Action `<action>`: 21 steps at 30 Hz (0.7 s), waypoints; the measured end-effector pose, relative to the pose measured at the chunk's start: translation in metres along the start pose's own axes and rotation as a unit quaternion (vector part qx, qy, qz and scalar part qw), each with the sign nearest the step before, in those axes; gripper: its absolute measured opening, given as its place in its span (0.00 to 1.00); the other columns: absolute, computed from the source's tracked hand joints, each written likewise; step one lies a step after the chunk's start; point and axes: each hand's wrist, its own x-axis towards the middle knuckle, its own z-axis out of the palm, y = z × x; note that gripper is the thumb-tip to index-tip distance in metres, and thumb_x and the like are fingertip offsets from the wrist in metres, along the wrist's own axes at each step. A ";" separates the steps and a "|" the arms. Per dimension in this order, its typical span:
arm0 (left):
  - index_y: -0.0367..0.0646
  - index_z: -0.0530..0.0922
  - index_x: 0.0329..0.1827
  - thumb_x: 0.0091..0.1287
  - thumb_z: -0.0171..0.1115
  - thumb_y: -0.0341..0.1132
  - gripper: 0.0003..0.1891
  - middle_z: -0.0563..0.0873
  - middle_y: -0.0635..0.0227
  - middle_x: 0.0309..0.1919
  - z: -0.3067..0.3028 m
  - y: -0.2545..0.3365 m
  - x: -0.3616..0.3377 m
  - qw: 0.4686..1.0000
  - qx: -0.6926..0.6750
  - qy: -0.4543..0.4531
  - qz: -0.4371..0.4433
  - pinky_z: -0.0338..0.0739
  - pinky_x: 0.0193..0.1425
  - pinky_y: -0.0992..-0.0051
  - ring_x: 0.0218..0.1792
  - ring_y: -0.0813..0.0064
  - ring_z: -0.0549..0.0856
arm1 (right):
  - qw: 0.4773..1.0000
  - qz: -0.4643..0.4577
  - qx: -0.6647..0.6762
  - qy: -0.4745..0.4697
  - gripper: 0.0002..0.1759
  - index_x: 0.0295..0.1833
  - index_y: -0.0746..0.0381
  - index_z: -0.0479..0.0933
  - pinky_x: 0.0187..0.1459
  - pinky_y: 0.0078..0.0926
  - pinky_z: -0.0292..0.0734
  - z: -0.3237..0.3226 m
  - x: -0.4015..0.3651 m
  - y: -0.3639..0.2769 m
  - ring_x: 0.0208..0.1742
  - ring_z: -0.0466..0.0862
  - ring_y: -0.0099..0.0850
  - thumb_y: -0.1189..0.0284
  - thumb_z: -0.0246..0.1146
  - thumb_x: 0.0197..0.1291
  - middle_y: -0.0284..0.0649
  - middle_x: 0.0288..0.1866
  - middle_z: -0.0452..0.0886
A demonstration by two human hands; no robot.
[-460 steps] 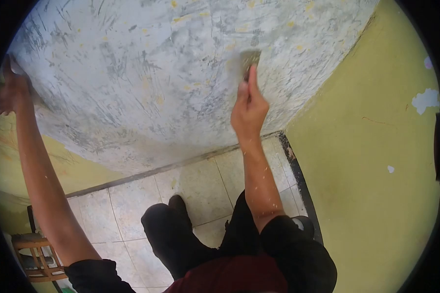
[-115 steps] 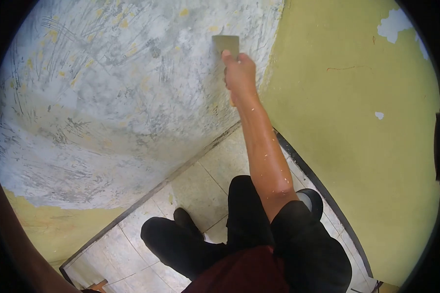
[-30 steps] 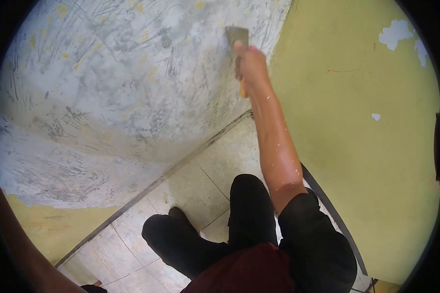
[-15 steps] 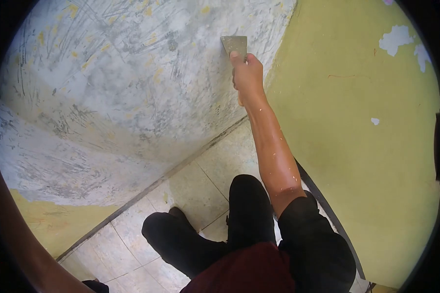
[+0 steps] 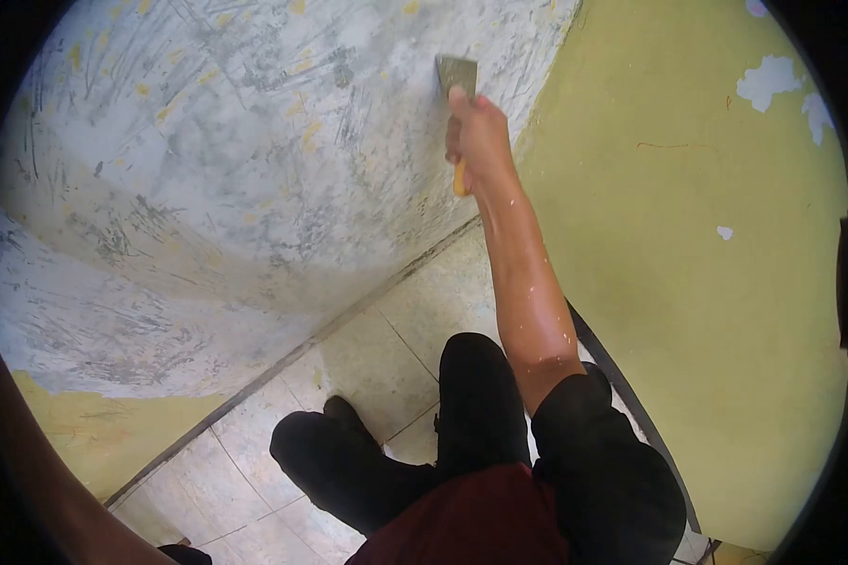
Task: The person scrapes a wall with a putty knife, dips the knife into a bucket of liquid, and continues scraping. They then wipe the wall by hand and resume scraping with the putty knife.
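Observation:
My right hand is wrapped round the handle of a putty knife, its flat metal blade lying against the scraped wall near the corner. The yellowish butt of the handle sticks out below my fist. That wall is whitish grey, with dark scratches and small yellow-green paint patches. Pale flecks dot my right forearm. Of my left arm only the forearm shows along the left edge; the left hand itself is outside the view.
On the right stands a green painted wall with a few white chipped spots. Green paint also covers the scraped wall's lower left. Below are pale floor tiles, dark skirting and my bent legs in black trousers.
My right hand and the putty knife have moved slightly up the wall, and the blade has tilted. More of the handle's butt now shows. My legs stay about where they were.

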 end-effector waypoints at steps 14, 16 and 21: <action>0.45 0.68 0.70 0.45 0.39 0.91 0.63 0.66 0.43 0.66 0.007 -0.002 -0.012 1.000 -0.015 -0.007 -0.006 0.50 0.67 0.32 0.69 0.43 0.61 | 0.998 -0.038 0.043 -0.006 0.15 0.34 0.59 0.70 0.16 0.29 0.56 -0.014 0.056 -0.036 0.12 0.61 0.23 0.62 0.63 0.69 0.30 0.17 0.65; 0.45 0.68 0.70 0.45 0.39 0.91 0.63 0.66 0.43 0.66 0.006 -0.002 -0.003 1.000 -0.018 0.010 -0.015 0.50 0.67 0.31 0.69 0.43 0.61 | 1.000 0.002 0.015 0.004 0.16 0.33 0.58 0.68 0.17 0.29 0.57 -0.014 0.027 -0.013 0.14 0.61 0.23 0.62 0.62 0.70 0.30 0.17 0.65; 0.45 0.68 0.70 0.45 0.39 0.91 0.63 0.66 0.43 0.66 0.009 0.003 0.000 1.000 -0.020 0.018 -0.013 0.49 0.67 0.31 0.70 0.43 0.61 | 1.000 0.007 0.014 -0.005 0.17 0.36 0.55 0.65 0.18 0.25 0.56 -0.031 0.064 -0.042 0.16 0.59 0.20 0.59 0.63 0.69 0.26 0.20 0.60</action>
